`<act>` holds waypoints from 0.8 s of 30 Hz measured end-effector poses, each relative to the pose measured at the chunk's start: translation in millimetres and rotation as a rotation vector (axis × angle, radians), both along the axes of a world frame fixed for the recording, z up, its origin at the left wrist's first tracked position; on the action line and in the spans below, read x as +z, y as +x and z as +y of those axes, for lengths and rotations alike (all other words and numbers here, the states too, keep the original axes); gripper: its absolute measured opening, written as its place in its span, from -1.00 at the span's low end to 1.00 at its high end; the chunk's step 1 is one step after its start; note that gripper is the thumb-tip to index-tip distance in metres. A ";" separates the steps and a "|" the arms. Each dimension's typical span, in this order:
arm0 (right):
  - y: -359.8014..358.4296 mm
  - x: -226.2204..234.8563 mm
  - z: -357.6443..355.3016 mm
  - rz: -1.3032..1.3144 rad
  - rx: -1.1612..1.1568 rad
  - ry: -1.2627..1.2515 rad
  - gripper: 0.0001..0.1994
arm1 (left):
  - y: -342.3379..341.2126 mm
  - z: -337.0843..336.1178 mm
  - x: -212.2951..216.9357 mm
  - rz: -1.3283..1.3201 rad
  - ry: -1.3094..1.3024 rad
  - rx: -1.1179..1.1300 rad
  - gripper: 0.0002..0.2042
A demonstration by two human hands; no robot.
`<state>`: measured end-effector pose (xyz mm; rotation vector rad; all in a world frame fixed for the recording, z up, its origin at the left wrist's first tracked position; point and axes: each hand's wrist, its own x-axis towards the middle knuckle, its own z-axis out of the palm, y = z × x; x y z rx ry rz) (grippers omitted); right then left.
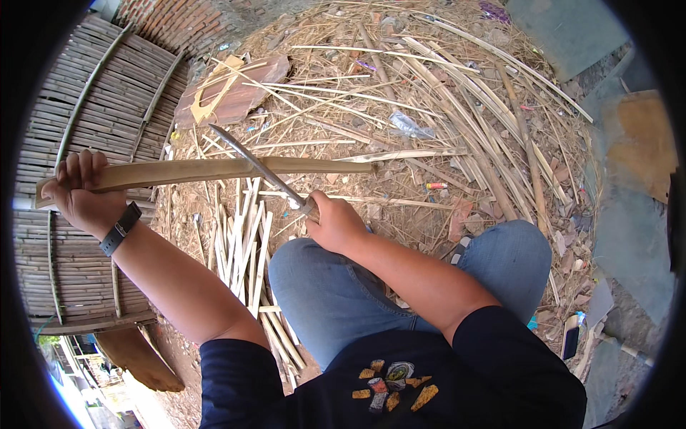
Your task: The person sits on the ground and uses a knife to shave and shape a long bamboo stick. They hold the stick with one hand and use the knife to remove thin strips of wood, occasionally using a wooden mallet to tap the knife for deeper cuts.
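Observation:
A long split bamboo strip (186, 171) lies level across the view, its left end in the closed fingers of my left hand (89, 196). My right hand (336, 223), in front of my knee, is wrapped round the handle of a long knife (284, 187). The knife's slightly curved blade slants up to the left and crosses the strip near its middle. Whether the edge has cut into the bamboo cannot be made out. Below the strip, a pile of thin pale bamboo slats (246, 247) rests on the ground beside my left knee.
Bamboo lengths (479, 121) and shavings litter the dirt ahead and to the right. A clear plastic bottle (411, 125) lies among them. A slatted bamboo panel (78, 93) stands at left, near a brick wall (175, 21). A reddish-brown board (246, 86) lies at far left; a phone (570, 339) is at lower right.

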<state>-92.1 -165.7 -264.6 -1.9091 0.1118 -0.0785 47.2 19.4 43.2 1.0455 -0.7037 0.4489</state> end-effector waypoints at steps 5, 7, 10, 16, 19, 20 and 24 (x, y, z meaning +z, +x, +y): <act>10.1 3.3 10.8 -0.209 -0.067 0.142 -0.62 | 2.6 -2.6 0.3 -0.021 0.006 -0.089 -0.62; 14.9 12.6 6.3 -0.164 -0.020 0.152 -0.62 | 2.6 2.9 3.2 -0.028 0.032 -0.200 -0.62; 19.0 28.8 -19.2 0.008 0.080 0.045 -0.66 | -4.7 2.1 5.2 -0.003 0.042 -0.198 -0.60; 6.6 56.3 -15.8 -0.224 0.055 -0.119 -0.62 | -20.5 -19.8 -0.5 -0.037 -0.013 -0.047 -0.61; 6.1 54.9 -13.0 -0.166 0.031 -0.062 -0.65 | -12.6 -2.9 5.0 -0.065 0.034 -0.319 -0.61; 11.1 41.1 -10.8 -0.116 0.015 -0.044 -0.65 | -12.7 -2.6 5.6 -0.046 0.048 -0.238 -0.61; 15.4 -30.7 -40.3 0.191 -0.088 -0.032 -0.67 | -18.8 -27.3 6.7 -0.017 0.060 -0.057 -0.59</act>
